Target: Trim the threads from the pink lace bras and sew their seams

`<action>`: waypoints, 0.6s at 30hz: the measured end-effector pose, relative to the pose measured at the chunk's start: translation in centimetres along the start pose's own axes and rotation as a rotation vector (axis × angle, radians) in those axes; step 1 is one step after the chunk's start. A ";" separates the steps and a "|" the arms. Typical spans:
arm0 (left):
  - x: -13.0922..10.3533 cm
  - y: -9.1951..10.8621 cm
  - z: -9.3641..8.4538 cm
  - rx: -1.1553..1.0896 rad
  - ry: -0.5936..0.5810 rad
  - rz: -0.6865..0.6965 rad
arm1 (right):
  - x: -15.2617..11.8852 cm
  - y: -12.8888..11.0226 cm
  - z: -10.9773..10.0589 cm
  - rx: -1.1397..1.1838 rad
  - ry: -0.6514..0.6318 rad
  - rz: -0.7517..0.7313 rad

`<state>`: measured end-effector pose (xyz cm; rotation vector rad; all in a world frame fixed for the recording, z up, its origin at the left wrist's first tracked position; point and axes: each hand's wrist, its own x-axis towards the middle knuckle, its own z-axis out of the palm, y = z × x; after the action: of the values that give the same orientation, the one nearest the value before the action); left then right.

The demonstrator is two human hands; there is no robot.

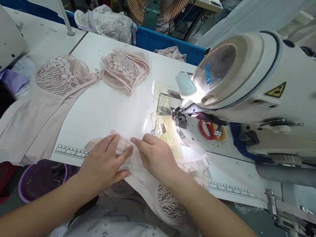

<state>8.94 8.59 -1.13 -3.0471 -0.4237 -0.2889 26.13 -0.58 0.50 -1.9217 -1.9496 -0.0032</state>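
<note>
I press my left hand and right hand, fingers flat, on the pink lace garment at the counter edge, gripping nothing.

Pale pink lace garment — flat, table-edge.

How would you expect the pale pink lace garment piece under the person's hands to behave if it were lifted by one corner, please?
The pale pink lace garment piece would probably flop, since it already drapes over the white table edge. It looks thin and sheer, so likely very light. The left hand and right hand both press it flat, which suggests it shifts or creases easily.
</note>
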 end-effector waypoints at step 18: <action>-0.1 -0.4 -0.6 -0.012 -0.027 0.000 | -2.2 0.8 -2.3 0.192 -0.062 0.179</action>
<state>8.64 8.96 -0.53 -3.0655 -0.4251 -0.2518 27.51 -3.33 1.77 -1.9792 -1.7391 0.2868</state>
